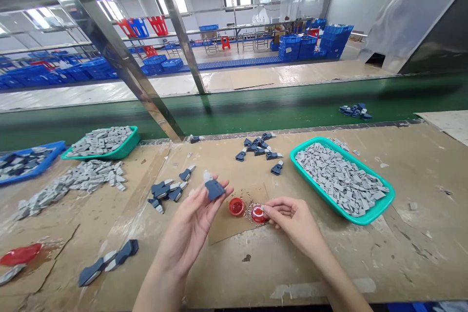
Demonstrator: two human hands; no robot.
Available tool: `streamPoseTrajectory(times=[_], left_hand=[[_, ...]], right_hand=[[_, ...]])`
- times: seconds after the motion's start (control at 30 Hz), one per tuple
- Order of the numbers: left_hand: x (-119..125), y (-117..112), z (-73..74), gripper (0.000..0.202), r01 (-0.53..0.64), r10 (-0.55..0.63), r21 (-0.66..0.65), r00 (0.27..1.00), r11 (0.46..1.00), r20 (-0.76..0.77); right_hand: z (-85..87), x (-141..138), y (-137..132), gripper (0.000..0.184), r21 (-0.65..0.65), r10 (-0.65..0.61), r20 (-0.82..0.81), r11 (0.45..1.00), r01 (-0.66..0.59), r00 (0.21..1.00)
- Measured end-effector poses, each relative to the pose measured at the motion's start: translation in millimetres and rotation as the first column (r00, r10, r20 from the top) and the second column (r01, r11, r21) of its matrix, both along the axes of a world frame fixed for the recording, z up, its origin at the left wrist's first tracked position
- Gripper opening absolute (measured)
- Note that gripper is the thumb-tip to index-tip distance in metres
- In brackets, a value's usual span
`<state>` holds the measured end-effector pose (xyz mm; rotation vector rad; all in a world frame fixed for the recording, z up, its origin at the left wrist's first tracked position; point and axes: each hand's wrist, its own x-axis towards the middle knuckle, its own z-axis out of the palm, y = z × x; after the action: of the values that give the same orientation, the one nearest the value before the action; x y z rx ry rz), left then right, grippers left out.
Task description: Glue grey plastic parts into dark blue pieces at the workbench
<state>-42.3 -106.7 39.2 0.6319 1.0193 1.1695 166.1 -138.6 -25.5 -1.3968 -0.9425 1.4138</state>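
Note:
My left hand (192, 222) is raised over the middle of the table and pinches a dark blue plastic part (214, 187) with a pale tip between thumb and fingers. My right hand (292, 219) rests lower to the right, fingers curled, fingertips touching a small red cap (258, 213) on the cardboard. A second red cap (236, 206) lies just left of it. What the right fingers hold, if anything, is hidden. Loose blue parts (168, 190) lie left of my left hand, and more blue parts (260, 147) lie behind.
A teal tray (380, 204) full of grey parts stands at the right. Another teal tray (129, 146), a blue tray (51, 156) and a loose grey pile (80, 178) are at the left. A green conveyor belt (256, 107) runs behind. A red lid (20, 254) lies at the front left.

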Motion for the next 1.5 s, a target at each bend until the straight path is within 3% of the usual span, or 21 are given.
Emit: streamPoseTrajectory(times=[0.1, 0.17, 0.3, 0.47, 0.67, 0.83, 0.97, 1.23, 1.37, 1.5], left_hand=[[-15.7, -17.4, -10.7, 0.028, -0.258, 0.257, -0.013, 0.966, 0.966, -0.031], [-27.1, -26.1, -17.4, 0.028, -0.348, 0.347, 0.004, 0.934, 0.938, -0.081], [-41.1, -39.9, -29.8, 0.029, -0.337, 0.338, 0.034, 0.930, 0.941, -0.142], [-36.5, -50.1, -44.8, 0.041, -0.330, 0.329, 0.029, 0.920, 0.943, -0.213], [-8.6, -52.8, -51.6, 0.041, -0.260, 0.267, 0.064, 0.916, 0.964, -0.299], [28.0, -51.3, -44.8, 0.030, -0.123, 0.156, 0.128, 0.941, 0.984, -0.299], [43.3, -50.9, -37.7, 0.027, -0.054, 0.095, 0.146, 0.953, 0.988, -0.288], [47.9, -52.3, -36.4, 0.024, 0.038, 0.007, 0.125, 0.939, 0.991, -0.343], [48.3, -52.0, -38.8, 0.027, 0.129, -0.028, 0.197, 0.895, 0.972, -0.445], [56.0, -51.1, -36.6, 0.042, 0.199, -0.137, 0.142, 0.924, 0.970, -0.358]], right_hand=[[0.9, 0.3, -1.0, 0.033, -0.036, 0.006, 0.026, 0.999, -0.005, 1.000], [1.3, 0.7, -1.3, 0.034, -0.052, 0.008, 0.030, 0.999, -0.007, 1.000], [-0.2, -2.7, -1.3, 0.034, -0.027, 0.048, 0.027, 0.998, -0.048, 0.998], [-0.8, -7.5, -0.9, 0.032, -0.010, 0.050, 0.047, 0.999, -0.050, 0.998], [17.5, -0.9, -5.8, 0.031, -0.031, 0.070, -0.011, 0.997, -0.070, 0.998], [40.8, 0.1, -15.3, 0.029, 0.003, 0.125, -0.082, 0.992, -0.125, 0.989], [50.6, -1.9, -19.7, 0.029, 0.024, 0.155, -0.122, 0.988, -0.153, 0.980], [40.4, -0.5, -21.0, 0.030, 0.012, 0.224, -0.107, 0.974, -0.224, 0.969], [32.1, 2.1, -24.1, 0.032, -0.025, 0.300, -0.097, 0.952, -0.304, 0.949], [33.3, 1.0, -27.9, 0.030, -0.010, 0.282, -0.038, 0.959, -0.282, 0.959]])
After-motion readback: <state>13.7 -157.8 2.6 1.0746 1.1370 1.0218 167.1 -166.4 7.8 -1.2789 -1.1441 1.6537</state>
